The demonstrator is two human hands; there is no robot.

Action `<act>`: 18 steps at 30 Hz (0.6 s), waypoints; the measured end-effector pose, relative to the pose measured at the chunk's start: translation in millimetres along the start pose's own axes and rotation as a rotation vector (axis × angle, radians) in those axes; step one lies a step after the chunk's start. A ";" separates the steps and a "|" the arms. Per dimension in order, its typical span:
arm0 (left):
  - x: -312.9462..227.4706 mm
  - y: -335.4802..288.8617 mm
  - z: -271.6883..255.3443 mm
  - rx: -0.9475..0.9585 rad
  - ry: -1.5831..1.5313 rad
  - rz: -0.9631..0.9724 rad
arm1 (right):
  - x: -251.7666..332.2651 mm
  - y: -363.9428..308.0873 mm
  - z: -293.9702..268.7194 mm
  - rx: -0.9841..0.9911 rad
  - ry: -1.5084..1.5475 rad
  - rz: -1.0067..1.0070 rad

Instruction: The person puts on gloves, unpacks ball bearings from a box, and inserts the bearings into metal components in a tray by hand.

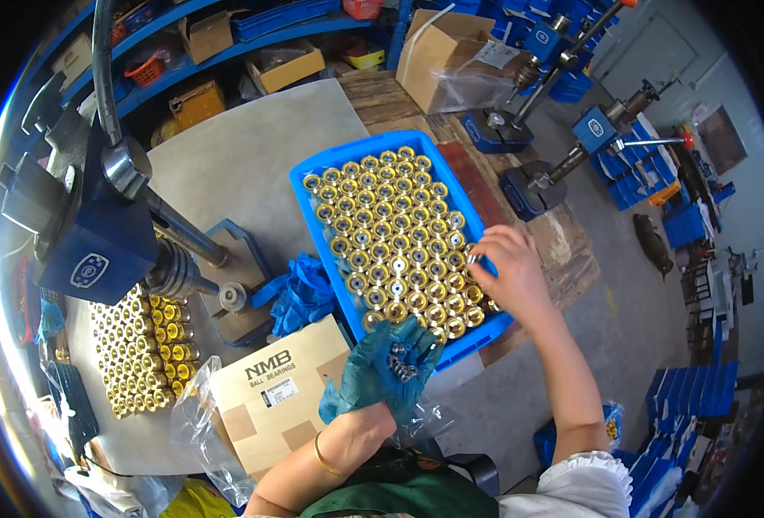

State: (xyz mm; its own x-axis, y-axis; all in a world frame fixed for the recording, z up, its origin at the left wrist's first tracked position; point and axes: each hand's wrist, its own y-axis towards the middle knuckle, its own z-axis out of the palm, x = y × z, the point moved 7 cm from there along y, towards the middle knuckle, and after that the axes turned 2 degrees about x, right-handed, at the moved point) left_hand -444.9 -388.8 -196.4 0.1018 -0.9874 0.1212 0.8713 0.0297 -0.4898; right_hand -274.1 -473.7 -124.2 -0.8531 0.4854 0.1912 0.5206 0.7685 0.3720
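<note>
In a blue plastic bin (313, 220) stand rows of round brass-coloured cylindrical parts (384, 210), with ring-shaped tops. Several of them have a silvery piece in the centre. My left hand (375, 375), in a teal glove, is turned palm up at the bin's near edge. Cupped in it are several small silvery bearings (402, 363). Bare and reaching over the bin's right side, my right hand (513, 269) has its thumb and index finger pinched together above the brass parts. A small shiny piece, apparently a bearing, shows between those fingertips.
A blue hand press (97, 242) rises on the left, beside stacked brass parts (140, 354). Crumpled blue gloves (306, 293) and a cardboard box (282, 388) lie left of the bin. Two more presses (563, 155) and an open carton (451, 65) stand at the far right.
</note>
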 end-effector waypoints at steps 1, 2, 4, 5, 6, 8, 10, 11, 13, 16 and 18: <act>-0.4 0.9 -3.4 0.002 -0.041 -0.007 | -8.6 -0.7 5.3 0.000 0.000 -0.002; -0.1 0.2 -0.8 0.004 -0.042 -0.006 | -16.0 -1.7 11.1 0.014 -0.070 -0.004; -1.4 -1.5 -3.6 -0.144 0.063 0.026 | -22.4 -3.0 17.8 0.033 -0.141 0.003; -1.9 -0.7 -4.2 -0.144 0.061 0.026 | -22.6 -3.0 17.8 0.034 -0.142 0.001; -1.5 0.6 -1.9 -0.081 0.058 0.013 | -20.0 -4.0 17.0 0.013 -0.157 -0.029; -0.3 2.4 -0.6 -0.018 0.055 -0.005 | -15.9 -7.8 13.9 -0.007 -0.176 -0.057; 1.6 4.2 4.0 0.072 0.059 -0.053 | -4.1 -9.9 8.9 -0.045 -0.085 -0.073; 2.1 4.2 4.6 0.072 0.061 -0.055 | 4.8 -11.0 3.5 -0.046 -0.086 -0.071; 1.9 3.4 3.0 0.055 0.082 -0.052 | 39.2 -10.1 -6.3 0.024 0.217 -0.171; 0.9 2.9 2.2 0.119 0.178 0.003 | 74.0 -15.8 -6.5 0.115 0.375 -0.304; 1.4 3.1 -0.8 0.117 0.194 -0.003 | 84.2 -18.3 -5.3 0.143 0.335 -0.330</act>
State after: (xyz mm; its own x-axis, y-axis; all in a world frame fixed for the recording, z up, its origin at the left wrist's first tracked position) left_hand -442.4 -390.1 -198.5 0.0146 -0.9986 -0.0517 0.9225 0.0334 -0.3847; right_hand -355.6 -449.1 -110.1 -0.9249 0.0635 0.3750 0.2003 0.9194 0.3384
